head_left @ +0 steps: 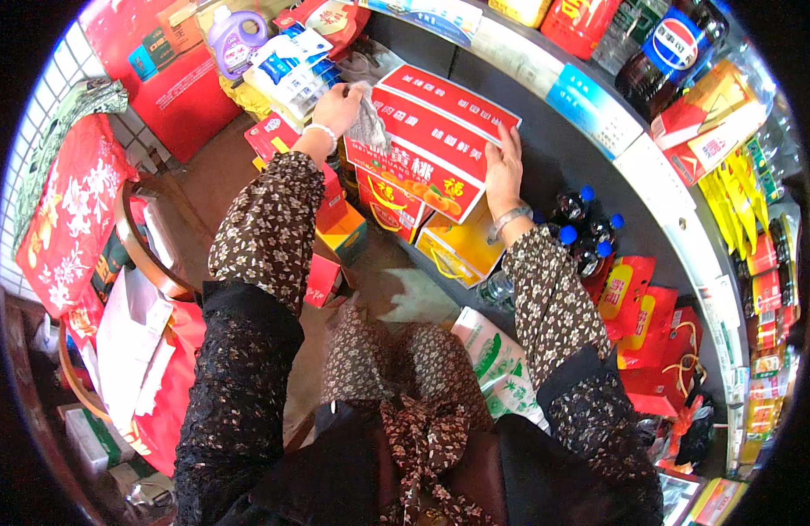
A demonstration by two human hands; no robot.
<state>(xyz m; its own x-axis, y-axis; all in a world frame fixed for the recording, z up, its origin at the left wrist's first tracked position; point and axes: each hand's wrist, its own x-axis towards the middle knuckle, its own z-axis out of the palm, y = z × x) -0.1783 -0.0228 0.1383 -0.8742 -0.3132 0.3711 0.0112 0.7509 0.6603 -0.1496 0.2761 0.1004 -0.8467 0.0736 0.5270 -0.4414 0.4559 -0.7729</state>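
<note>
A red carton (pixel 422 140) with white lettering and pictures of yellow peaches stands in front of me, on top of other boxes. At its upper left edge my left hand (pixel 338 109), with a beaded bracelet, is closed on a greyish-white cloth (pixel 368 125). The cloth lies against the carton's left side. My right hand (pixel 505 177), wearing a bangle, grips the carton's right edge, fingers along the side and thumb toward the printed face. Beneath the carton sit a yellow gift box (pixel 466 245) and a red gift box (pixel 389 210).
A dark curved counter with a white top edge (pixel 615 131) bends round the right, with drink bottles (pixel 681 48) on it. Blue-capped bottles (pixel 587 230) and red bags (pixel 642 316) stand below. A purple detergent jug (pixel 236 42) and a wooden chair (pixel 146 250) are leftward.
</note>
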